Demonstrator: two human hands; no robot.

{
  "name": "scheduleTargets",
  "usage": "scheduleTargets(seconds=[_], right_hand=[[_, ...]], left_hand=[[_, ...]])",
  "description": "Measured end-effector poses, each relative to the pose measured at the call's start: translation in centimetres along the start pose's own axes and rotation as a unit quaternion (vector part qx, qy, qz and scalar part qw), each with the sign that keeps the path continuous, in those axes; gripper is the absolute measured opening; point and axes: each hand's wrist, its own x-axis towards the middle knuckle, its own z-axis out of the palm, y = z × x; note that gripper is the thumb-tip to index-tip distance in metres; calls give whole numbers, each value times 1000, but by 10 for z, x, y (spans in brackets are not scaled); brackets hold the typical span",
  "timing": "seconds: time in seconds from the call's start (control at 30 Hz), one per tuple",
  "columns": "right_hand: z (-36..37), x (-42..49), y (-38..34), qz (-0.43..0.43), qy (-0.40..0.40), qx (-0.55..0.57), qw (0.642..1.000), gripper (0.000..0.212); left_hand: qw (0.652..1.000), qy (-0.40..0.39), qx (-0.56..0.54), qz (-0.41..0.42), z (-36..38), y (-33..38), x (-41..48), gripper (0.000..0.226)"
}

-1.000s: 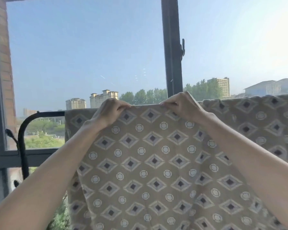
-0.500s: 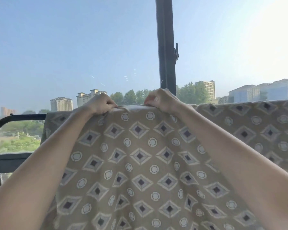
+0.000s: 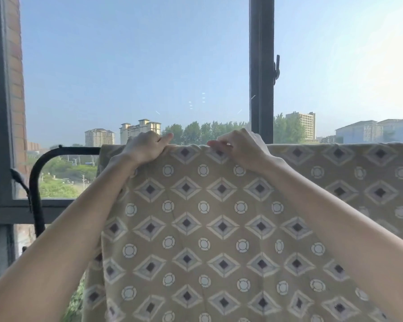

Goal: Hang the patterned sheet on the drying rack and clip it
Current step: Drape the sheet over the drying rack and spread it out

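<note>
Head view: the patterned sheet (image 3: pixel 219 228) is draped over the top rail of the drying rack (image 3: pixel 63 151) and hangs down toward the camera, with more of it spread along the rail to the right. The left hand (image 3: pixel 144 147) curls its grip over the top fold, and the right hand (image 3: pixel 240 149) pinches the same fold just beside it. Something pale glints at the right fingers (image 3: pixel 219 145), too small to name. Judging by this, hanging is nearly done and the fold is being evened out. Clipping comes next, which calls for freeing one hand to fetch a clip while the other pins the fold. No clip is clearly in sight. Behind the rack stand the window frame (image 3: pixel 261 66) with its window handle (image 3: pixel 276 69), and a brick wall (image 3: pixel 16 89) at the left. None of them blocks the rail.
</note>
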Motion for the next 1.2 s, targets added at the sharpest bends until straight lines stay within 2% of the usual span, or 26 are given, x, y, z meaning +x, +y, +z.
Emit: scheduleTargets(seconds=[0.07, 0.17, 0.23, 0.33, 0.4, 0.5, 0.63, 0.7, 0.77, 0.83, 0.97, 1.07, 1.13, 1.2], right_hand=[[7, 4, -17, -13, -16, -41, 999, 47], [24, 17, -42, -28, -23, -75, 996, 52], [35, 27, -56, -30, -27, -86, 995, 50], [47, 37, -73, -32, -23, -103, 994, 45], [53, 41, -80, -30, -23, -102, 994, 44], [59, 46, -88, -32, -14, -113, 993, 52], [62, 48, -89, -27, -6, -129, 991, 56], [62, 47, -86, -22, -3, -130, 991, 57], [63, 44, -84, -23, 5, -136, 990, 57], [66, 42, -84, -34, 15, -146, 989, 49], [70, 41, -80, -86, 38, -136, 986, 44], [66, 39, -77, -96, 37, -127, 986, 41], [67, 36, -72, -84, 28, -171, 981, 48], [71, 32, -64, -53, 22, -206, 977, 55]], left_hand=[[999, 46, 0, 6, -3, -17, -10, 63], [985, 168, 33, 6, -7, -47, -21, 47], [973, 228, 43, -22, -9, -70, -29, 46], [957, 285, -31, -50, -10, -98, -45, 54], [959, 269, -75, -55, -9, -108, -54, 50], [975, 205, -74, -32, -5, -114, -62, 51], [962, 266, -64, 19, -5, -116, -63, 44], [969, 208, -131, -5, -10, -114, -58, 43], [963, 151, -221, -29, -13, -112, -54, 40], [958, 152, -241, -31, -15, -109, -53, 34], [946, 207, -242, -59, -25, -109, -44, 27], [949, 265, -152, -73, -33, -118, -35, 30], [951, 298, -31, -79, -31, -130, -32, 32], [949, 298, 41, -90, -26, -144, -34, 34]])
